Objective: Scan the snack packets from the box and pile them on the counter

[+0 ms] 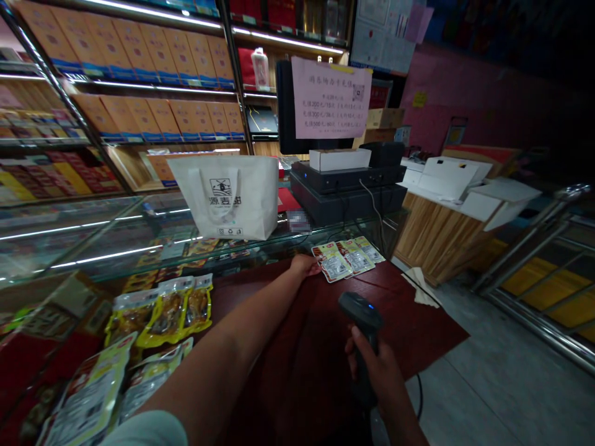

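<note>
The left hand (304, 265) stretches out below and right of the white fabric bag (230, 195), its fingertips against the edge of a fan of small glossy sachets (346, 257) lying flat on the dark red mat (279, 359). Whether the fingers pinch or merely touch cannot be told. The right hand (376, 365) is further right of the bag and nearer the camera, fingers curled tight round the grip of a black plastic scanner (360, 310), which has a rounded head and a blue light. Left of the bag's base lie crinkled yellow snack packs (171, 306).
</note>
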A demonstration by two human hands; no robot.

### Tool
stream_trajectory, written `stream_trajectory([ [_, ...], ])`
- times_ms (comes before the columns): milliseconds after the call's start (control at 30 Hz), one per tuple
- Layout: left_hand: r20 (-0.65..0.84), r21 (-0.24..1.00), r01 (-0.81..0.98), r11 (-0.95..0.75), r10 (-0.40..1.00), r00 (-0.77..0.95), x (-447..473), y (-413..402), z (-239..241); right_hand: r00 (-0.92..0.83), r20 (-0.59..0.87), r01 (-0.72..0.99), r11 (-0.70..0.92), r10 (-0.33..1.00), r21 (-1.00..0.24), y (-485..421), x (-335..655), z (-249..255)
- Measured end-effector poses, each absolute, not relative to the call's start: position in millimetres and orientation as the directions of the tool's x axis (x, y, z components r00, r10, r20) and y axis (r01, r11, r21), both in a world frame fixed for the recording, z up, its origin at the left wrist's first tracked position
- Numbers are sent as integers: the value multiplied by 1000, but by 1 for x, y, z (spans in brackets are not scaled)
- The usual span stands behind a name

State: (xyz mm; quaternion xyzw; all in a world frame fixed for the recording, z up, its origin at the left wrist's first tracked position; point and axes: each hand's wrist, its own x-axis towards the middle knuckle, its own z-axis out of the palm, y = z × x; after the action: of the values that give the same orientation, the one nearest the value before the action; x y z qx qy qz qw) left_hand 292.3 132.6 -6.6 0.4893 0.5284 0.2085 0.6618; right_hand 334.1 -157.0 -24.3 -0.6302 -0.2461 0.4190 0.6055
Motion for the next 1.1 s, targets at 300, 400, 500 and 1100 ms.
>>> stream_trajectory([
  [300,-187,935,349,60,920,344,209,54,7,493,-236,-210,-149,837,-966,-165,319,-15],
  [400,57,886,407,-223,923,381,159,0,8,472,-259,-205,-181,843,-962,-166,311,-15],
  [500,285,728,518,-448,886,365,104,-46,11,430,-257,-194,-190,865,-962,-163,301,-17],
  [1100,144,76,980,181,971,-191,-86,-96,22,250,-198,-44,-193,948,-980,-151,253,-18],
])
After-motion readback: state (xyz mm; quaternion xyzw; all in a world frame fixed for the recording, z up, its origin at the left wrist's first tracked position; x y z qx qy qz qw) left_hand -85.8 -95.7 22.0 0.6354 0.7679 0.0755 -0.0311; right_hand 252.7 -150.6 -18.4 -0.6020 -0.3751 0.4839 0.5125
